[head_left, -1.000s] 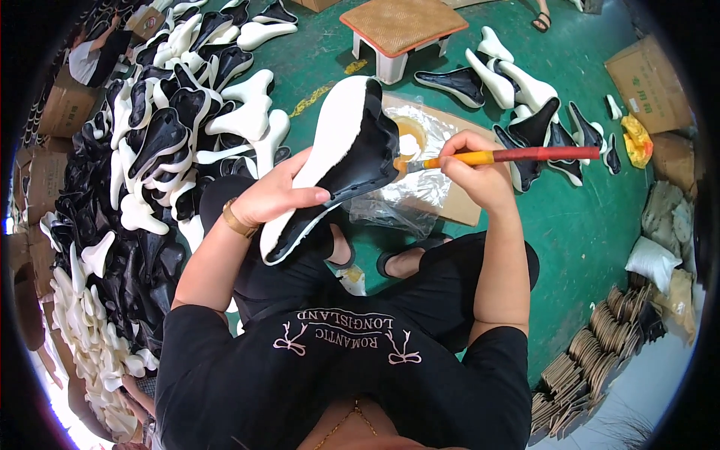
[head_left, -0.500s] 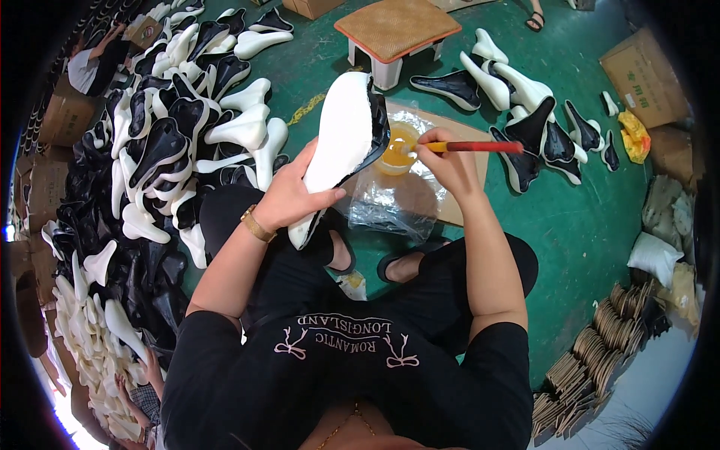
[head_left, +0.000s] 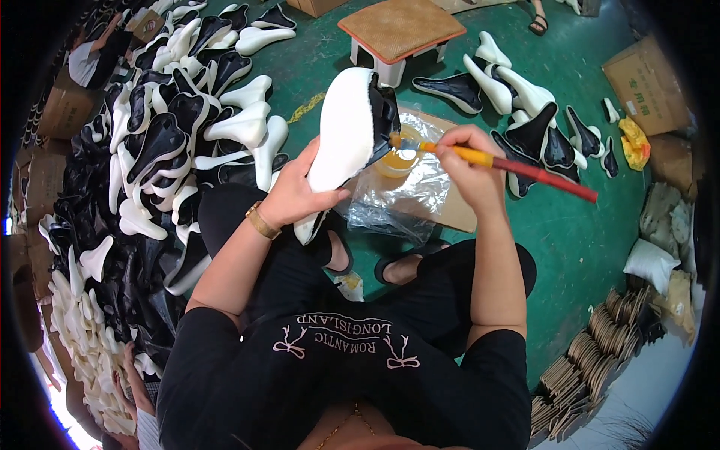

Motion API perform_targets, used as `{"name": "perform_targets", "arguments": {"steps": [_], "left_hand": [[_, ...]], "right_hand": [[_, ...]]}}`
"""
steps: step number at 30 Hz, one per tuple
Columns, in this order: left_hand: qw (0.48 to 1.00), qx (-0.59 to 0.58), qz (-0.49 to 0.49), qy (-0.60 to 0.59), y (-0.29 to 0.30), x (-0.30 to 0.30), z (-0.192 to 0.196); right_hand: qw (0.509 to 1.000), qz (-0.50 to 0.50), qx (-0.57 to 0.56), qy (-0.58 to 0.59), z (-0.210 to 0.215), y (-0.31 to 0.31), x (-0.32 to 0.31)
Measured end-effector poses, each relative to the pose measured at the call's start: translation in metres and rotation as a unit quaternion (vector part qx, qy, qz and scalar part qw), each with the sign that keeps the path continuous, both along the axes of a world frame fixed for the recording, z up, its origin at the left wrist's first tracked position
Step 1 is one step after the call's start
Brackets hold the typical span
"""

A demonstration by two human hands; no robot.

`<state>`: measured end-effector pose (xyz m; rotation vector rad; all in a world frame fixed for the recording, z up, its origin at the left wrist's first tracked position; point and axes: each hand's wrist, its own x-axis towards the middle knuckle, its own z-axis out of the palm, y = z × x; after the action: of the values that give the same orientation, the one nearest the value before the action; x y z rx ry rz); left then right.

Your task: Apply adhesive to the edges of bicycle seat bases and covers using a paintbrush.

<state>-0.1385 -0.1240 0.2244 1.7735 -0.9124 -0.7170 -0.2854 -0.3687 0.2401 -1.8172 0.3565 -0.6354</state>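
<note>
A white bicycle saddle (head_left: 343, 124) with a black underside is tilted up in my left hand (head_left: 298, 191), which grips it around the narrow end. Between the fingers and thumb of my right hand (head_left: 472, 165) is a brush (head_left: 517, 169) with a red and yellow handle. Its bristle end meets or nearly meets the black underside edge of the saddle. Beneath the brush sits a bowl of yellowish liquid (head_left: 397, 163), partly hidden by the saddle and brush. Clear plastic sheeting (head_left: 397, 202) and a cardboard sheet (head_left: 459, 214) lie under the bowl.
A big heap of white and black saddles (head_left: 169, 146) fills the left side; a smaller group (head_left: 532, 135) lies right. A low stool (head_left: 401, 34) stands ahead. Cardboard boxes (head_left: 645, 82) and stacked brown pieces (head_left: 592, 360) line the right. Other people are at the left edge.
The brush has come up out of the bowl and over to the saddle's underside edge, its handle now slanting down to the right. My left hand keeps its hold on the saddle.
</note>
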Motion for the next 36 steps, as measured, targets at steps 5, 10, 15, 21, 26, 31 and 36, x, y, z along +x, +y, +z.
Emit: {"name": "perform_targets", "arguments": {"steps": [5,10,15,21,26,31,36], "left_hand": [[0.998,-0.062,0.020,-0.010,-0.013,-0.001,-0.014],[0.990,-0.114,0.034,0.071,-0.033,-0.004,-0.011],[0.976,-0.147,0.044,0.154,-0.041,-0.002,-0.009],[0.969,-0.163,0.065,0.173,-0.051,0.005,-0.007],[0.964,-0.184,0.067,0.180,-0.058,0.012,-0.009],[0.960,-0.207,0.104,0.156,-0.056,0.013,-0.012],[0.979,-0.188,0.076,0.007,-0.032,0.026,0.001]], "right_hand": [[0.993,0.089,-0.074,-0.026,0.008,0.034,-0.001],[0.981,0.150,-0.118,-0.038,0.011,0.043,0.000],[0.984,0.132,-0.110,-0.046,0.015,0.039,0.000],[0.973,0.207,-0.097,-0.041,0.019,0.048,-0.005],[0.958,0.275,-0.080,0.031,0.030,0.053,-0.008],[0.994,0.112,-0.012,-0.005,0.010,0.023,-0.010],[0.998,-0.056,0.039,-0.016,-0.021,-0.015,-0.010]]}}
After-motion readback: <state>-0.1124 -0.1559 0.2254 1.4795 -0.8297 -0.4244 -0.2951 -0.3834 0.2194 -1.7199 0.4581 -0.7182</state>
